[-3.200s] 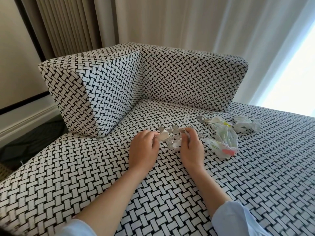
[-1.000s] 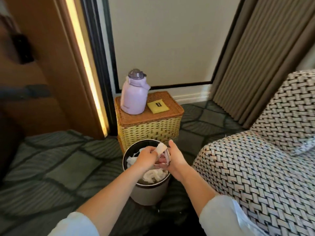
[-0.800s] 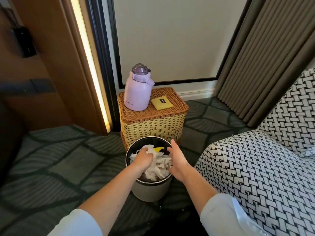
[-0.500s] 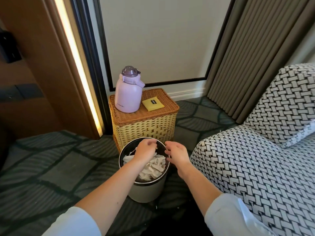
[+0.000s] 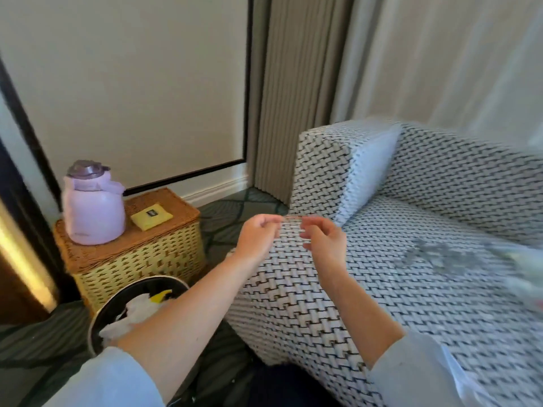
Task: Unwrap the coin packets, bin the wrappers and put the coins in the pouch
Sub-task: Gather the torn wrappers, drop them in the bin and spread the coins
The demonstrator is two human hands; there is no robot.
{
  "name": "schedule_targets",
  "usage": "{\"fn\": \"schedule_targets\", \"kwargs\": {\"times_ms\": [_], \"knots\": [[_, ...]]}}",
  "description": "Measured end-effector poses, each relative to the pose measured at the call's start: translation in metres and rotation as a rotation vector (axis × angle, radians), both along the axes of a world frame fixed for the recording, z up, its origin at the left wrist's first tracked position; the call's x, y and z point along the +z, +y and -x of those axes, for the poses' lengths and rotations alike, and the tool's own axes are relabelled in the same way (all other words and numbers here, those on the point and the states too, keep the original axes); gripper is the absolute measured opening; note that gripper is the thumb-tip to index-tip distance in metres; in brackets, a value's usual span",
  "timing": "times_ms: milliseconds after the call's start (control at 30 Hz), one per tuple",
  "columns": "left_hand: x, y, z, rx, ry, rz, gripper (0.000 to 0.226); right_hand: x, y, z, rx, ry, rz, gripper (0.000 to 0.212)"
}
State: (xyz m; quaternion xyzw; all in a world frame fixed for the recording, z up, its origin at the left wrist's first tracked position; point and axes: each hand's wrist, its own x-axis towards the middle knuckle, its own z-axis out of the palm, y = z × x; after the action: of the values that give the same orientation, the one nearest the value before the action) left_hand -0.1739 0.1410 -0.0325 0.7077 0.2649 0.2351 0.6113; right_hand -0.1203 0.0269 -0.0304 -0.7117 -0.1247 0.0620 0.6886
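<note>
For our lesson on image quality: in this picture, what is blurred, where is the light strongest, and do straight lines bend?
Head view: motion blur smears the coins and bags on the sofa; the left hand and right hand look sharper; daylight washes out the sheer curtain; a light strip glows at left; the wall trim leans, wide-angle distortion.

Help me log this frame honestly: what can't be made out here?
Head view:
- Coins on the sofa seat: motion blur, uncountable.
- Packets: blurred, cut by the right edge.
- Bin: contents partly hidden by the left forearm.
- Left hand, right hand: fingertips too blurred to show any hold.
</note>
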Motion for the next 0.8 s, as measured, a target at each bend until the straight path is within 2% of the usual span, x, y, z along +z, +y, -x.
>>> {"fn": "schedule_targets", "kwargs": {"times_ms": [233, 533, 800], "knots": [[0.018, -0.117, -0.069, -0.291, -0.046, 0.031, 0.021, 0.018, -0.136, -0.049, -0.207, -0.043, 0.007, 0.02], [0.011, -0.257, -0.139, -0.537, -0.015, 0.014, 0.023, 0.006, -0.284, -0.094, -0.412, -0.001, 0.014, 0.02], [-0.016, -0.335, -0.193, -0.673, 0.056, -0.037, 0.02, -0.009, -0.372, -0.128, -0.524, 0.022, 0.191, 0.022]]}}
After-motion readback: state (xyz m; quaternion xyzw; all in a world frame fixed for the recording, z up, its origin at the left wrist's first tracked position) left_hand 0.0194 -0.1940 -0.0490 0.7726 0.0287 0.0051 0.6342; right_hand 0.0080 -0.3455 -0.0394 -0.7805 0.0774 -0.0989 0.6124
